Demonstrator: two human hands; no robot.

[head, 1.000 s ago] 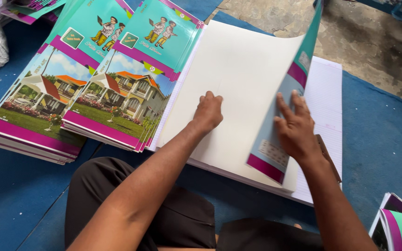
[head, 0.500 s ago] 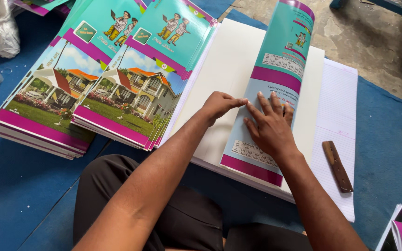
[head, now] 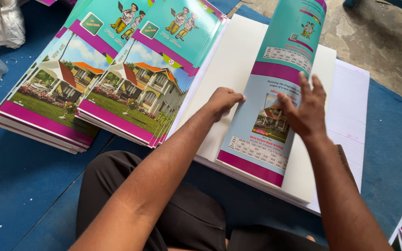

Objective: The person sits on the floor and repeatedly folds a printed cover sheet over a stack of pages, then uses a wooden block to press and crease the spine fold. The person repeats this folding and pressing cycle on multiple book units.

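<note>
The right hand (head: 305, 111) lies flat, fingers spread, on a glossy teal-and-magenta printed cover sheet (head: 275, 116), clamping nothing; the left hand (head: 223, 100), loosely curled, presses the sheet's left fold edge. The sheet curves up at its far end over a stack of white paper pads (head: 238, 65) on the blue mat (head: 19, 186). A crisp crease seems to need even pressure along that edge. Stacked finished covers with house pictures (head: 117, 93) sit just left.

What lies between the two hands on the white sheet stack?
In the head view, only the folded cover's creased left edge lies between the left hand and right hand; both press on it.
</note>
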